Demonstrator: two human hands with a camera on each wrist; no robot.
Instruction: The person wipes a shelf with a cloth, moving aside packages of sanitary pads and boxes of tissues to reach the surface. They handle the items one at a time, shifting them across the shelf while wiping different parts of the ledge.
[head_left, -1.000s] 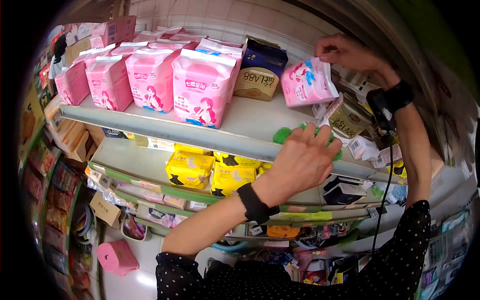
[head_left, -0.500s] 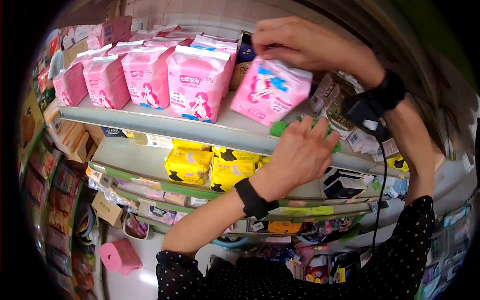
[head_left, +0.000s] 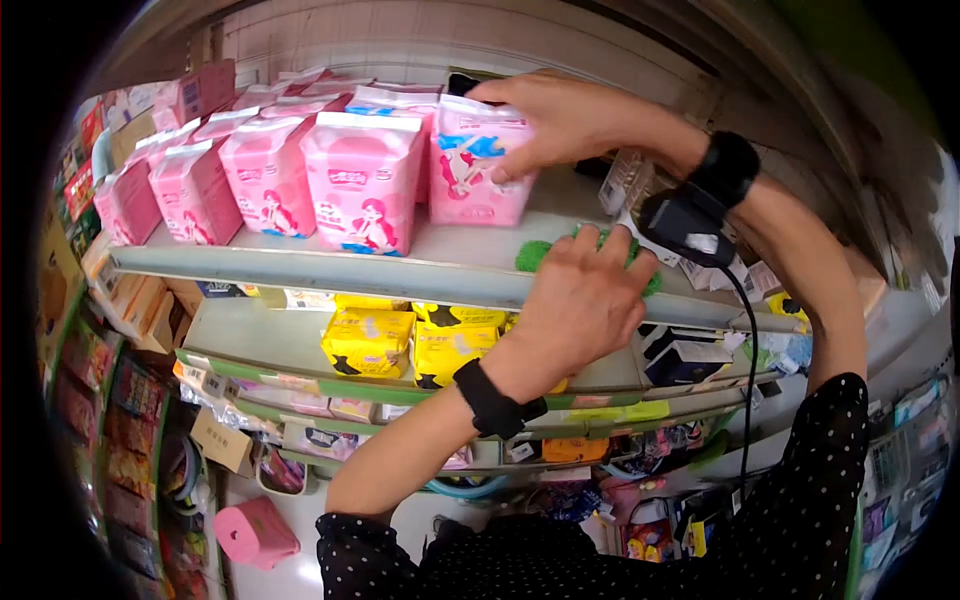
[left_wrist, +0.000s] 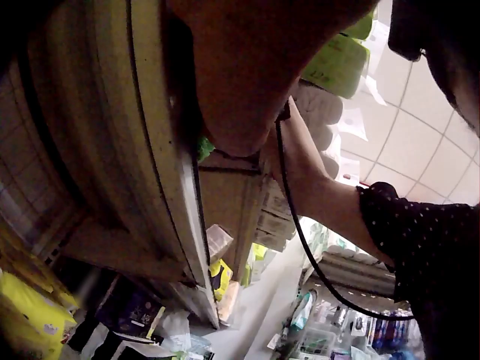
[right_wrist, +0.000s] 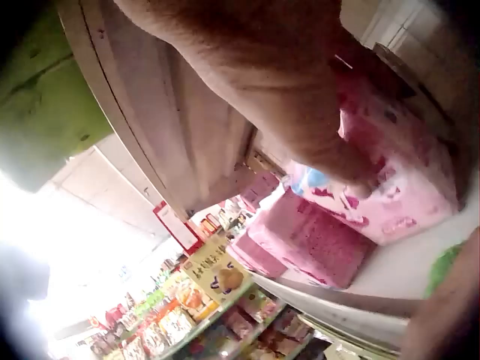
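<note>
My right hand [head_left: 575, 120] grips a pink soft pack [head_left: 478, 195] from its right side, thumb across the front. The pack stands at the right end of a row of similar pink packs [head_left: 355, 185] on the upper shelf, with its printed figure upside down. In the right wrist view, the thumb lies on the face of this pack [right_wrist: 409, 176]. My left hand [head_left: 580, 305] holds a fuzzy green cloth [head_left: 533, 255] at the shelf's front edge, fingers bent over it. Most of the cloth is hidden beneath the hand.
The upper shelf's raised front lip [head_left: 300, 268] runs below the packs. Small boxes [head_left: 622, 180] and clear packets stand at its right. Yellow packs [head_left: 455, 350] and dark boxes [head_left: 685, 355] sit on the shelf beneath. A cable [head_left: 750, 390] hangs from the right wrist camera.
My right hand has carried the pink pack leftward, from a tilted position to upright beside the row. The dark blue and gold box behind is now mostly hidden. The left hand stays on the green cloth.
</note>
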